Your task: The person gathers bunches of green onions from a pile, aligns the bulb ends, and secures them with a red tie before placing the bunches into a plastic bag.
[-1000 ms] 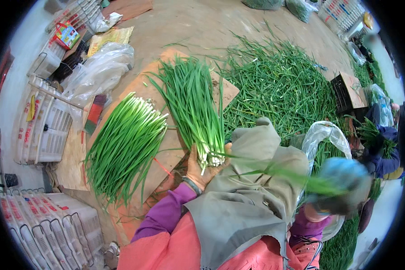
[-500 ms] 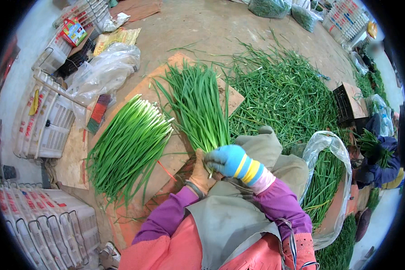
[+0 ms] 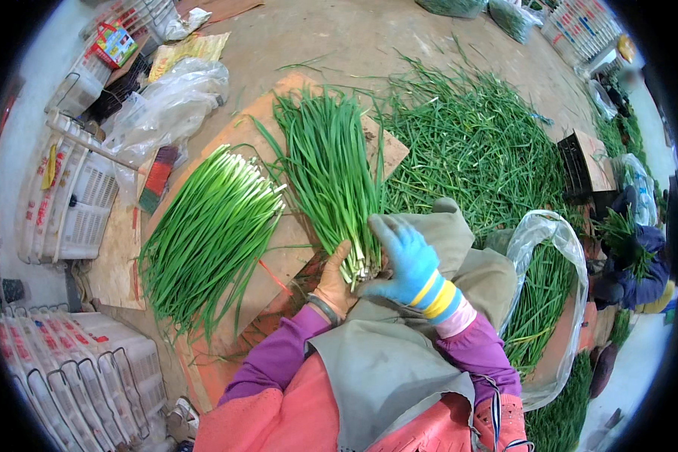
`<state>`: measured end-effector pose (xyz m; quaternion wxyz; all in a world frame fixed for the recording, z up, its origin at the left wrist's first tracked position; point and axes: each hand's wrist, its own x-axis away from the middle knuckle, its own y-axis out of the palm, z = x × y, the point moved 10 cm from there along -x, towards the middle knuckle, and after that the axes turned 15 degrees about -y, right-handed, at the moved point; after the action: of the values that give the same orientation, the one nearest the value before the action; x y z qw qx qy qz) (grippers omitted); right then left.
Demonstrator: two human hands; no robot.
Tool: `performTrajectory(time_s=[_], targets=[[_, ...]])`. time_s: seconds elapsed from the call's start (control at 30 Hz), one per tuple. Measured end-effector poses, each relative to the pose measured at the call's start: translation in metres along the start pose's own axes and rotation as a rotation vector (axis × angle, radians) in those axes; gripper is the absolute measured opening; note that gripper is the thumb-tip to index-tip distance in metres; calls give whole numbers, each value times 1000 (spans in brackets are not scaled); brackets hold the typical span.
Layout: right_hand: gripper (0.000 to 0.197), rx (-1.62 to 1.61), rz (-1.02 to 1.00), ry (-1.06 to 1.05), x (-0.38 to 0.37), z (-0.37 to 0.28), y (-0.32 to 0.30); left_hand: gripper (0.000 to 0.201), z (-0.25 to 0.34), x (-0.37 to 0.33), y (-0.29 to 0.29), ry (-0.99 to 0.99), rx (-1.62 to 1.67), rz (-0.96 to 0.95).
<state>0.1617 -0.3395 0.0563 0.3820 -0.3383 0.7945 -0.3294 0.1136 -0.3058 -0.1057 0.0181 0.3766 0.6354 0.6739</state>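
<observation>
My left hand (image 3: pixel 334 280), a dark band at its wrist, is closed round the pale root ends of a bunch of garlic chives (image 3: pixel 331 166). The bunch's green leaves point away from me over a board on the floor. My right hand (image 3: pixel 404 260), in a blue knit glove with yellow stripes, is just right of the root ends. Its thumb and fingers are spread apart, with nothing seen between them. To the left lies a pile of chives (image 3: pixel 211 241) with its white ends lined up toward the upper right.
Loose chives (image 3: pixel 474 158) are heaped on the floor at the far right. An open clear plastic bag (image 3: pixel 578 331) holding more stands right of my knee. White crates (image 3: pixel 83 369) line the left side, near a brush (image 3: pixel 158 177). A co-worker (image 3: pixel 640 264) sits at the right edge.
My right hand has drawn a little right of the root ends and its fingers have spread. The white ends now show, while my left hand keeps its hold on the bunch.
</observation>
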Motion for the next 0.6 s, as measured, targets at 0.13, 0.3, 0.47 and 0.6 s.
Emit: performTrajectory(time_s=[0.13,0.3,0.47,0.6], targets=[[103,172,-188,56,6,-1,38,49,1,-6,-7,-16,75,-112],[88,64,-102,42,15,12,42,54,9,1,0,97,-45,-148],[75,84,-100,-8,20,11,57,49,13,-3,-24,125,-48,-5],[79,34,-137,1,19,13,58,39,5,-2,-34,101,-53,204]])
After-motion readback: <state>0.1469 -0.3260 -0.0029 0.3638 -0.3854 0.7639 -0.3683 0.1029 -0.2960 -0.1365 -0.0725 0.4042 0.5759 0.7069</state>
